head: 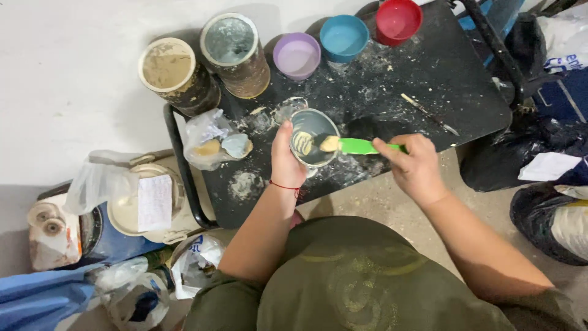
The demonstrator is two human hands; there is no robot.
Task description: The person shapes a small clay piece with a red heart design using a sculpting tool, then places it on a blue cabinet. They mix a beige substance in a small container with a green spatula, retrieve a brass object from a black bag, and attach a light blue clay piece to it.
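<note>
The left hand (285, 160) wraps around the small tin cup (313, 137) in the middle of the black tabletop (453, 79). The right hand (415, 164), at 3 o'clock from it, pinches the green spatula (358, 146), tip inside. Stirring probably goes best slow, with the cup held firm, so the paste stays in.

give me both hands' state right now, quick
left hand: closed around the small cup
right hand: closed on the green spatula, tip in the cup

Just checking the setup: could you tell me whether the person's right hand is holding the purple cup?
No, the right hand grips a green spatula; the purple cup stands untouched.
</note>
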